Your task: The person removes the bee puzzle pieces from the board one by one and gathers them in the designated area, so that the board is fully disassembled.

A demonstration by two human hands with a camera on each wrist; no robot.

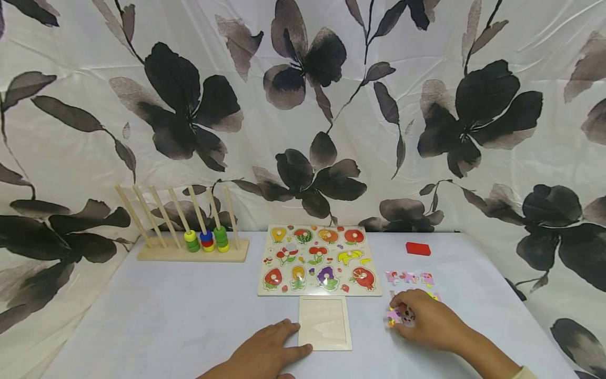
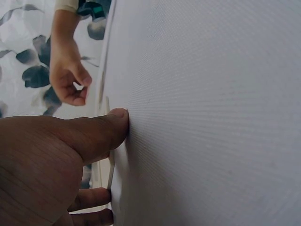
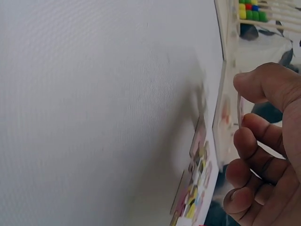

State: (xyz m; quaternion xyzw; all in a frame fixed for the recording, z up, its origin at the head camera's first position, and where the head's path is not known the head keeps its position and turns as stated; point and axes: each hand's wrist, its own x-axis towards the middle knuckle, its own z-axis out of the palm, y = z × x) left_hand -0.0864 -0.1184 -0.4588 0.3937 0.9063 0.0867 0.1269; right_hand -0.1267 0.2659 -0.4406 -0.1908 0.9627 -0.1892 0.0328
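Note:
My left hand (image 1: pixel 262 351) lies at the left edge of a small square wooden frame (image 1: pixel 324 298), its thumb and a finger touching the rim. The frame is bare inside. On the right side of the table, my right hand (image 1: pixel 433 321) pinches a thin jigsaw puzzle piece (image 3: pixel 241 110) between thumb and fingertips, lifted off the cloth in the right wrist view. Pink printed jigsaw pieces (image 1: pixel 409 277) lie on the cloth beyond and under this hand, which partly hides them.
A fruit peg puzzle board (image 1: pixel 310 289) lies behind the wooden frame. At the back left stands a wooden peg rack (image 1: pixel 189 255) with coloured rings on several rods. A red block (image 1: pixel 418 249) lies at the back right. Floral cloth (image 1: pixel 303 131) hangs behind the table.

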